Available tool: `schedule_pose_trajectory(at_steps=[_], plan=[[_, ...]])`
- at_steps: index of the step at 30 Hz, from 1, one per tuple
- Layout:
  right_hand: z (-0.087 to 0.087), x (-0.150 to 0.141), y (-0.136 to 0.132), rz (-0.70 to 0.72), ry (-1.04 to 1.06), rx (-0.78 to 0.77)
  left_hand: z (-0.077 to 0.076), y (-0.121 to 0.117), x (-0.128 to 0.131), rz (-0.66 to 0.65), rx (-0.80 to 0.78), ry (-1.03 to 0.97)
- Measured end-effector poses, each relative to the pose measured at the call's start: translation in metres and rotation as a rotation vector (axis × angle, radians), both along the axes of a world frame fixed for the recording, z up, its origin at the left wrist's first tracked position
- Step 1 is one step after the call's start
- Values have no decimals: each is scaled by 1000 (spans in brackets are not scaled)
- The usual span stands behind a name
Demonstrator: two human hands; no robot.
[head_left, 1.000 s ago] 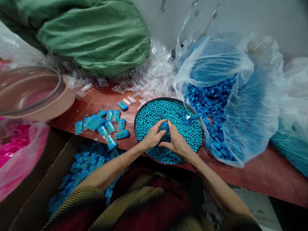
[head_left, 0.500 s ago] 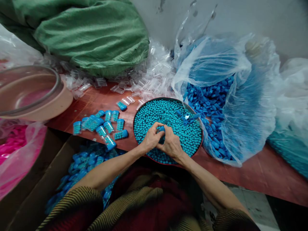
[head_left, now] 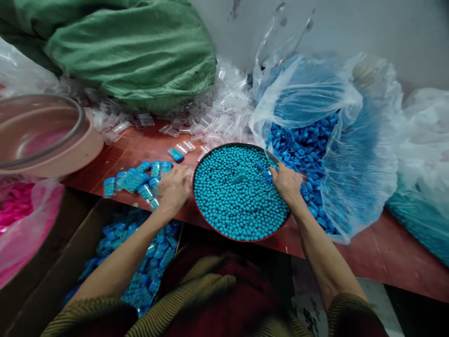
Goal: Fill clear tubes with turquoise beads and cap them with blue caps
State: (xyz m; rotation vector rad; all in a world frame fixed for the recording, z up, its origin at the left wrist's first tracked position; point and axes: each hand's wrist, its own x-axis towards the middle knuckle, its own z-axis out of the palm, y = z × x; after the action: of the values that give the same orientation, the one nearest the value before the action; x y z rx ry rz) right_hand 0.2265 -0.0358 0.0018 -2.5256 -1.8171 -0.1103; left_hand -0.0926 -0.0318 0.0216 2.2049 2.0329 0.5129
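Note:
A round tray (head_left: 242,238) full of small turquoise beads (head_left: 238,201) stands at the table's front edge. At its right rim my right hand (head_left: 288,183) has thumb and fingers closed on a blue cap (head_left: 268,177), one of a few lying on the beads. Left of the tray, my left hand (head_left: 174,187) is over the right side of a group of filled clear bottles (head_left: 135,179) with blue caps. Motion blurs its fingers, so what it holds, if anything, does not show.
Behind the tray lie clear empty tubes (head_left: 224,112) and a green sack (head_left: 140,56). A plastic bag (head_left: 361,178) spills blue caps at right. Pinkish basins (head_left: 80,150) stand at left. Below the table edge is a box of filled bottles (head_left: 154,262).
My hands were together over the beads around a blue-capped piece. They have parted: the left has moved left to the filled bottles, the right has moved right to the loose caps.

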Motion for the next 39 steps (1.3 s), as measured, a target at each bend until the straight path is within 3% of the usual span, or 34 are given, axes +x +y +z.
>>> schedule_pose_trajectory(at_steps=[4,7,10,18,23,27,30,39], plan=[[-2,-17,16,30,-57,-115,-13,5,67,-287,-133,-113],[-5,-13,17,66,3,-182,-25,12,104,-394,-218,-173],[-7,2,13,121,170,-176,-36,17,121,-414,-245,-234],[-7,5,17,156,174,-145,-43,22,127,-392,-282,-342],[-4,5,-5,285,192,-67,-36,19,117,-418,-298,-416],[-6,-10,-25,321,6,-171,-37,17,111,-409,-357,-489],[-9,-23,-27,330,-84,-94,-41,18,110,-405,-365,-571],[-18,-22,-12,275,123,-100,-49,26,110,-361,-516,-693]])
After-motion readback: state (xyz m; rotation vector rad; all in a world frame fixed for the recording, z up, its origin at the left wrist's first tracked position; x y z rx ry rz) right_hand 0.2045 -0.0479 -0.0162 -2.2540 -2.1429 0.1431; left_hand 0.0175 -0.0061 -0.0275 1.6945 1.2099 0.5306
